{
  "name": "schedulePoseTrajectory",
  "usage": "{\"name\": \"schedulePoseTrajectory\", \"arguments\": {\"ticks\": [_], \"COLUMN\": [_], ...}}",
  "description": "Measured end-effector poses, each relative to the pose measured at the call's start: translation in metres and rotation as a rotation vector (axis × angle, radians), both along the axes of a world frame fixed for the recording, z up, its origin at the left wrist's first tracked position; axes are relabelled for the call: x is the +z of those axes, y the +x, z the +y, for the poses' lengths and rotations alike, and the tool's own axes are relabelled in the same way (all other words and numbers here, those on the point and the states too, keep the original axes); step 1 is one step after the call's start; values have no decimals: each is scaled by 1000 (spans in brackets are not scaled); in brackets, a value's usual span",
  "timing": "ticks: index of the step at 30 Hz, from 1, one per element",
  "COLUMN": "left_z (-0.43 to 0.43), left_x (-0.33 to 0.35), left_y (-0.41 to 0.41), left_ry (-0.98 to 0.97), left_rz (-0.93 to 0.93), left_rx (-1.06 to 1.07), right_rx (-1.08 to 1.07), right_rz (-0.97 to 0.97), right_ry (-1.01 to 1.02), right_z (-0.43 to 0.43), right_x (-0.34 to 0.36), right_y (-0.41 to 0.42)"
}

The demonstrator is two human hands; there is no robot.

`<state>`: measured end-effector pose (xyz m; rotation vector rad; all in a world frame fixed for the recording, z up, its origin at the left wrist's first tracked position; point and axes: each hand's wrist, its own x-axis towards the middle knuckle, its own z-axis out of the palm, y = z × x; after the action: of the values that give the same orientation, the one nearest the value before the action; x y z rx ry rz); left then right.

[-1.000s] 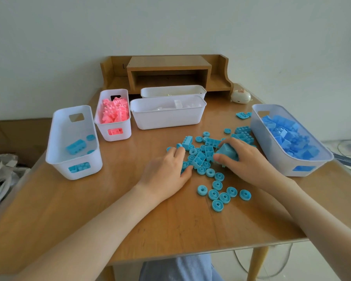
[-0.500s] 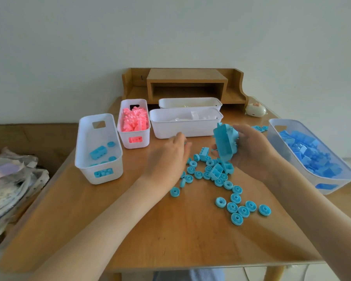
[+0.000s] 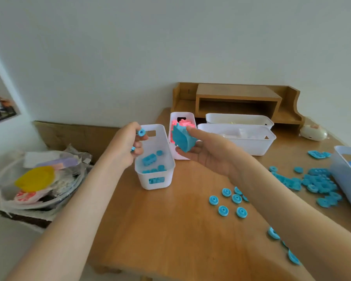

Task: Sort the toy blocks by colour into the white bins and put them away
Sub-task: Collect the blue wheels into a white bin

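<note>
Soft, even, bright light. The counter (image 3: 170,230) carries a warm sheen just below the right hand (image 3: 209,153). Faint soft-edged shadows lie under both forearms (image 3: 85,199). The left hand (image 3: 128,147), the blue ring (image 3: 141,132) it pinches and the large blue block (image 3: 182,138) in the right hand are slightly blurred. Blue pieces (image 3: 320,183) far right of the right hand smear, stretched by the wide lens.

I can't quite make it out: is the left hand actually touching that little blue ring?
Touching. The head view shows the left hand pinching the blue ring in its fingertips, held over the white bin.
</note>
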<state>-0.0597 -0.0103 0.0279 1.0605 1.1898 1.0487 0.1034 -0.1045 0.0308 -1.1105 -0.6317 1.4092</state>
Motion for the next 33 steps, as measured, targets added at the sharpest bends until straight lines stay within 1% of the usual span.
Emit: {"name": "schedulePoseTrajectory", "arguments": {"ticks": [1, 3, 5, 8, 10, 14, 17, 20, 23, 25, 27, 28, 29, 30, 32, 33], "left_z": [3, 3, 1, -1, -1, -5, -9, -12, -14, -24, -45, -59, -73, -89, -112, -117], "left_x": [1, 2, 3, 2, -2, -9, -12, -14, -16, -11, -7, -8, -10, -15, -29, -39], "left_y": [-6, -11, -13, -15, -14, -6, 3, 13, 21, 29, 40, 47, 52, 59, 68, 71], "left_ry": [-19, -14, 19, 69, 109, 274, 441, 533, 543, 628, 778, 849, 903, 928, 865, 825], "left_rz": [-33, -20, 66, 247, 340, 532, 720, 934, 1142, 1204, 1160, 1113, 1072, 1047, 1081, 1135], "left_rx": [2, 11, 9, -100, -143, -107, -130, -290, -393, -355, -324, -366, -464, -620, -933, -1038], "right_rx": [23, 76, 124, 164, 168, 126, 115, 133, 186, 254, 337, 373, 396, 407, 445, 479], "right_rz": [9, -56, -178, -365, -484, -736, -872, -910, -1007, -1138, -1304, -1389, -1462, -1522, -1648, -1716], "right_ry": [9, 13, -4, -32, -8, 50, 57, 26, -28, -24, 20, 34, 41, 34, 34, 17], "right_z": [6, 14, 20, 24, 22, 15, 7, -3, -18, -36, -63, -79, -93, -109, -136, -147], "right_x": [2, 2, -1, -8, -12, -16, -17, -17, -15, -14, -17, -22, -28, -35, -52, -59], "right_y": [-8, -18, -24, -25, -23, -9, 7, 21, 34, 44, 56, 63, 70, 77, 89, 94]}}
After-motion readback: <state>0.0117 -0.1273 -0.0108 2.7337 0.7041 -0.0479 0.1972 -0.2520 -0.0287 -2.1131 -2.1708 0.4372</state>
